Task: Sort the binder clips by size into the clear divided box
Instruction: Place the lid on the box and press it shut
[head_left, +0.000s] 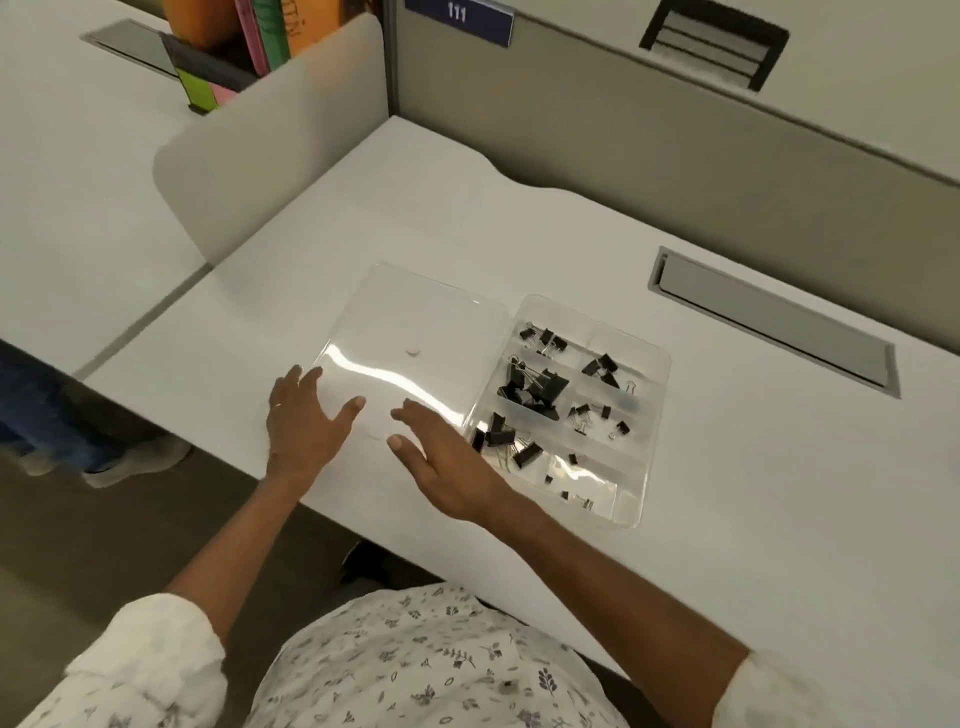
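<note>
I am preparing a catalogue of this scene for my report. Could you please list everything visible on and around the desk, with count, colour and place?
divided box: one, clear, on the desk, right of centre
lid: one, clear, open flat left of the box
binder clips: many, black, in the box's compartments
desk: one, white
cable flap: one, grey, in the desk behind the box
sign: one, blue, "111", top
books: several, orange, pink, green, top left
left hand: open, at the lid's near left corner
right hand: open, over the lid's near edge
</note>
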